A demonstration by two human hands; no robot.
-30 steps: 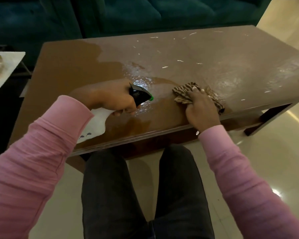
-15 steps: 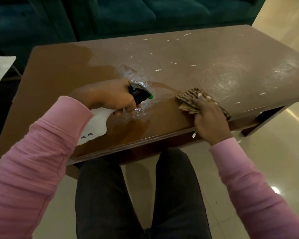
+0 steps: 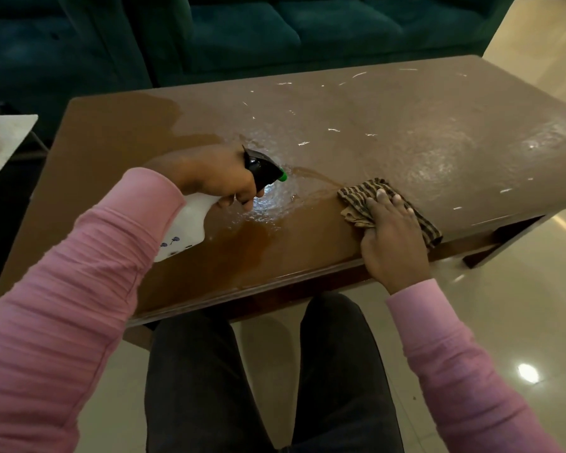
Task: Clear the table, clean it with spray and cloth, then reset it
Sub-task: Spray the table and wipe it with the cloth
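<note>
Setting: home living room. You sit at a low brown coffee table (image 3: 406,142); dark teal upholstered sofa (image 3: 275,31) beyond it; glossy cream floor tiles (image 3: 520,305) underfoot.

A left sleeve (image 3: 62,305) and a right sleeve (image 3: 464,371), both long, pink and of a finely ribbed knit, are worn down to the wrists by the front edge of the table (image 3: 406,125), and dark grey trousers (image 3: 209,387) are seen below that edge.
</note>
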